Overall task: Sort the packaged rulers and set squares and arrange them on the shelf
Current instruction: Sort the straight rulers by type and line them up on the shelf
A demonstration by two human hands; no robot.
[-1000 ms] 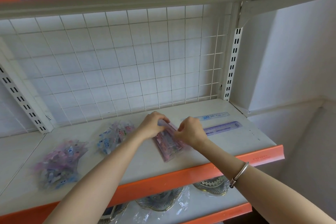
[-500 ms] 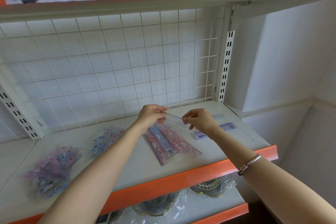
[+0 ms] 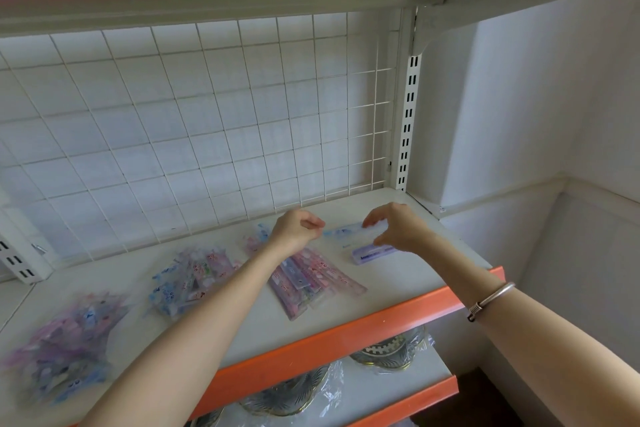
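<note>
Ruler [image 3: 346, 229], flat clear strip, pinched in right hand [image 3: 398, 229] grip, left hand [image 3: 294, 230] grip unclear

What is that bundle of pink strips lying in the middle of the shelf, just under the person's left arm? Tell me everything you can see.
Those are pink ruler packs: several long flat rulers with small prints, each in a glossy clear sleeve. They lie flat on the white shelf, loosely fanned and overlapping, slanting toward its orange front edge. The left hand and its wrist cover their far ends; I cannot tell if they touch.
</note>
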